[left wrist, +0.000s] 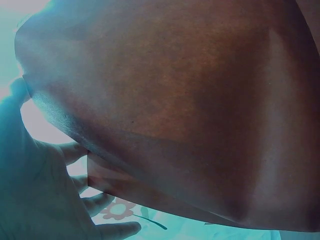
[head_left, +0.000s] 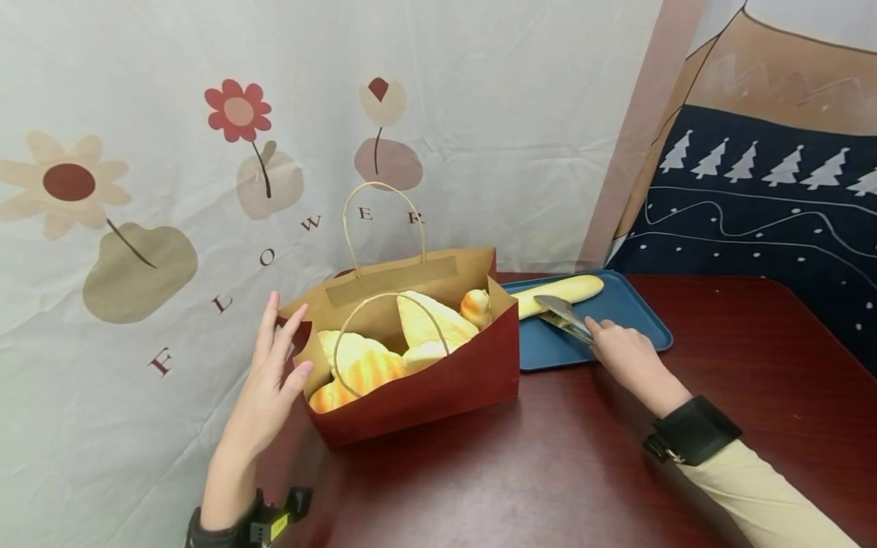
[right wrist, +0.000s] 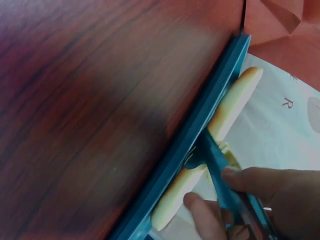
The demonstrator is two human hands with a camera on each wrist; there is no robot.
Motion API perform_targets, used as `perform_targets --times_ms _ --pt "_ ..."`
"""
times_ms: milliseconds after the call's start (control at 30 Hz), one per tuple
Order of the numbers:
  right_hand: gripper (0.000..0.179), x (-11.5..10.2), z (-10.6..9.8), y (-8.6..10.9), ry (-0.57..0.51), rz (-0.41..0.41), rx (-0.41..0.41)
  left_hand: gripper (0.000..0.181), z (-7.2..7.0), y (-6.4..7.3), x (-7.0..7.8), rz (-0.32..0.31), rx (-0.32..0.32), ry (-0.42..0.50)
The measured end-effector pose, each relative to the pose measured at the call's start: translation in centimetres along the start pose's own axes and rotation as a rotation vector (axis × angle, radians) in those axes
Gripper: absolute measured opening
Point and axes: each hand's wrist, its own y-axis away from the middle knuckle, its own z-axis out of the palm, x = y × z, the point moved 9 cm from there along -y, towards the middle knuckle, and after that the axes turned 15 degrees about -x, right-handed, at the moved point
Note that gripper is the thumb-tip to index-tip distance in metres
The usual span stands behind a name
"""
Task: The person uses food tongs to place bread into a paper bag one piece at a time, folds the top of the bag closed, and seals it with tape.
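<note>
My right hand (head_left: 626,358) grips a pair of metal tongs (head_left: 558,306) over the blue tray (head_left: 637,320). The tongs' ends lie across the middle of a long baguette (head_left: 578,288) on that tray; in the right wrist view, the tongs (right wrist: 216,162) straddle the baguette (right wrist: 235,107). My left hand (head_left: 263,399) is at the left side of a red paper bag (head_left: 425,396), fingers raised and spread, thumb near the rim. In the left wrist view its fingertips are right at the bag's edge. Several breads (head_left: 373,373) fill the open bag, including a small roll (head_left: 476,307).
Two twisted paper handles stand up from the bag, the rear handle (head_left: 384,184) higher. The bag's right side overlaps the tray's left end in the head view. Under everything is a dark red wooden table (head_left: 548,457). Behind hangs a printed flower cloth (head_left: 493,114).
</note>
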Motion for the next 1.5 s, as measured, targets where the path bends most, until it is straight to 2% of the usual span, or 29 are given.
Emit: perform_targets --times_ms 200,367,667,1067,1300,1500 --pt "0.036 -0.2 0.7 0.0 0.019 -0.004 0.006 0.068 0.1 0.0 0.0 0.000 -0.001 -0.002" --pt "0.041 0.0 0.9 0.4 0.029 0.003 0.039 0.068 0.1 0.1 0.1 0.000 -0.002 0.001" --pt "0.047 0.2 -1.5 1.9 -0.005 -0.046 0.265 0.068 0.0 0.0 0.2 0.006 -0.001 0.008" --pt "0.049 0.7 -4.6 3.6 -0.066 -0.045 0.443 0.068 0.0 0.1 0.3 0.013 -0.004 0.021" --pt "0.052 0.9 -6.7 4.5 -0.179 -0.035 0.503 0.066 0.0 0.1 0.3 0.013 0.002 0.038" --pt "0.055 0.5 -8.4 5.3 -0.347 -0.054 0.495 0.066 0.0 0.1 0.2 0.014 0.001 0.041"
